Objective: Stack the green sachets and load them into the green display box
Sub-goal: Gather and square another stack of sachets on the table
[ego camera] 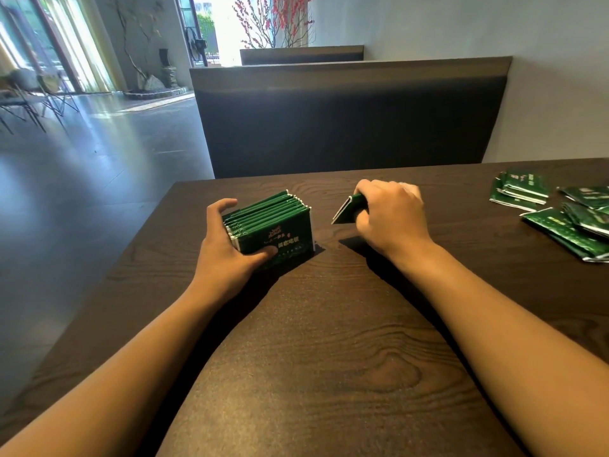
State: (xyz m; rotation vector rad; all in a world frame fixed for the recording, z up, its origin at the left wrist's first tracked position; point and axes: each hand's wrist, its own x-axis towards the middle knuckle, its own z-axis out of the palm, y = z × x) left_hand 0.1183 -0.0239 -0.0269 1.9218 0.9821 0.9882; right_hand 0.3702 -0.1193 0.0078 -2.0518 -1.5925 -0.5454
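— Where was the green display box (275,232)?
— Mid-table, packed with upright sachets; the left hand (227,245) clasped its left end, thumb on the near face.
— And the step?
— Loading, I'd judge. The right hand (387,214), just right of it, pinched a small stack of sachets (347,209), needing a gap to slot into.

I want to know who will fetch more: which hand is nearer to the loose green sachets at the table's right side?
Right. The right hand, gripping a few sachets, is between the green display box and the loose sachets. The left hand holds the box, farther away.
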